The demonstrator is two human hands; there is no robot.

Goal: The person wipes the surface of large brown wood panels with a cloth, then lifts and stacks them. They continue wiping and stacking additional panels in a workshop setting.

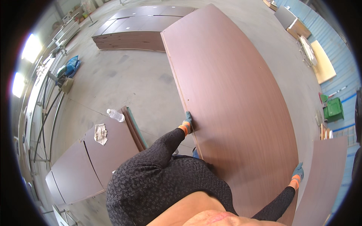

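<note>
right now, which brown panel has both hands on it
The large wood-grain panel in the middle: left hand at its left edge, right hand at its right edge. The far stack, lower-left stack and far-right panel have no hands.

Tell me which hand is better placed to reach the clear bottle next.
Left, most likely: the left hand is at the left edge of the large brown panel, nearer the clear bottle; the right hand is at the opposite edge.
</note>
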